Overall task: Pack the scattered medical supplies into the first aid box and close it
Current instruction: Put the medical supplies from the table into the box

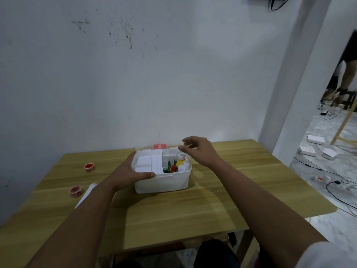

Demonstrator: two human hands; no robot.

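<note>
The white first aid box (170,183) stands open in the middle of the wooden table (212,200), its lid tipped back toward the wall with a red label (160,146) showing. A white tray fills its left half; small bottles with yellow and red caps (178,165) stand in the right half. My left hand (131,174) grips the box's left front rim, thumb along the edge. Above the far right corner hovers my right hand (199,149), fingers apart and holding nothing. Two red tape rolls (89,167) (76,191) and a white packet (87,193) lie on the table at the left.
The table stands against a white wall. At the right, the floor holds cables, a power strip (322,179) and small white boxes (315,139). Another person's legs (345,78) and a stool are at the far right.
</note>
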